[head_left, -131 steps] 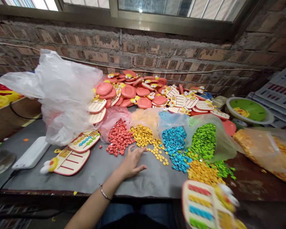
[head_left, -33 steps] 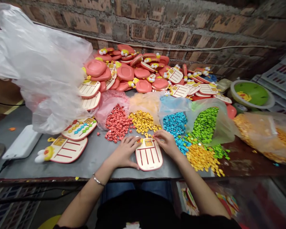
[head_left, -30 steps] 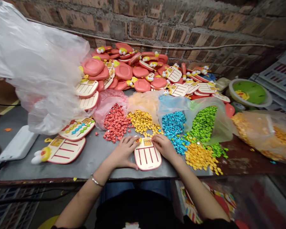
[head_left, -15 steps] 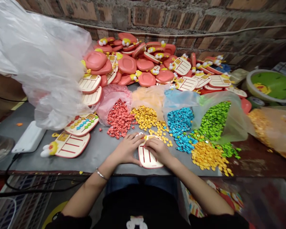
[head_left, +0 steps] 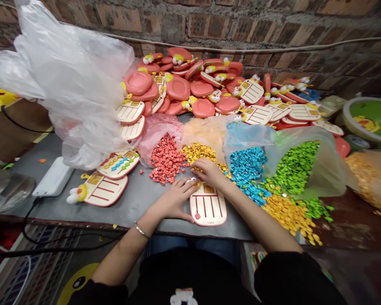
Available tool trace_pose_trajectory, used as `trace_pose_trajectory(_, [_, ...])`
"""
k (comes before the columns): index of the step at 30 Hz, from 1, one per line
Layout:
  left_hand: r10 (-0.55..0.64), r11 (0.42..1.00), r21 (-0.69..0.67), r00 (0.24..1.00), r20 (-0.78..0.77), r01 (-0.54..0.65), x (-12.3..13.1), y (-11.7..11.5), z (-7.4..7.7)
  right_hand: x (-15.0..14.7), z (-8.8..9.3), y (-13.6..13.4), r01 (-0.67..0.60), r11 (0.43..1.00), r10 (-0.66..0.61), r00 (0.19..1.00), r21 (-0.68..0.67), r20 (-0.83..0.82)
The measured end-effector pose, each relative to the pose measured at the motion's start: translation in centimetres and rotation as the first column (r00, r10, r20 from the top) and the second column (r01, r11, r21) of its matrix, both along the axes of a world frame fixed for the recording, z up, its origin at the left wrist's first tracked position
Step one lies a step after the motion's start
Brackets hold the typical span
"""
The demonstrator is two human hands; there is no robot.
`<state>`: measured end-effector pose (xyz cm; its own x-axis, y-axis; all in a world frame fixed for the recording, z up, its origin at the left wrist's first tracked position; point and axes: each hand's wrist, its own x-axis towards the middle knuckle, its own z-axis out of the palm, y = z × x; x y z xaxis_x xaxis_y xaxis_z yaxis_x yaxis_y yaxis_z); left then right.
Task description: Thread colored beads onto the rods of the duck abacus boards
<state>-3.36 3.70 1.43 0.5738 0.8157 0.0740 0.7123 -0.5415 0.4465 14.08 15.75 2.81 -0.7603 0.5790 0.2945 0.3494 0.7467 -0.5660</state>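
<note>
Cream toy board (head_left: 208, 207) at lower centre of the grey surface (head_left: 130, 212), left hand (head_left: 173, 200) in an open grip, fingertips at the board's upper left edge, right hand (head_left: 209, 173) curled over yellow beads (head_left: 198, 153), any hold unclear.

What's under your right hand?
Your right hand is over little yellow pieces and the top edge of a cream toy board. The spot right below your palm is covered, so I can't see it.
</note>
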Motion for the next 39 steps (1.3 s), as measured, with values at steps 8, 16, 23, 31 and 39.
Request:
trace_pose_trajectory(8, [-0.01,1.0,-0.003,1.0,0.02,0.01,-0.1,0.0,-0.2,-3.1,-1.6,2.9,-0.105,0.949,0.034,0.971,0.297,0.236])
trace_pose_trajectory(16, [-0.024,1.0,-0.005,1.0,0.021,0.024,-0.1,0.2,-0.3,5.0,-0.2,-1.4,0.121,0.992,-0.114,0.974,0.024,-0.194])
trace_pose_trajectory(23, [-0.023,1.0,0.012,1.0,0.004,0.023,0.0,0.1,-0.6,8.4,-2.6,-4.7,0.234,0.972,-0.235,0.952,-0.027,-0.195])
trace_pose_trajectory(31, [0.018,0.998,0.059,0.998,-0.056,-0.015,0.3,0.1,-0.6,9.5,-2.7,-6.4,0.233,0.972,-0.231,0.971,0.028,-0.053])
trace_pose_trajectory(39, [-0.002,0.999,0.05,0.998,-0.07,0.005,0.4,0.1,-0.5,5.2,-2.5,-7.9,0.182,0.959,-0.208,0.972,-0.216,-0.108])
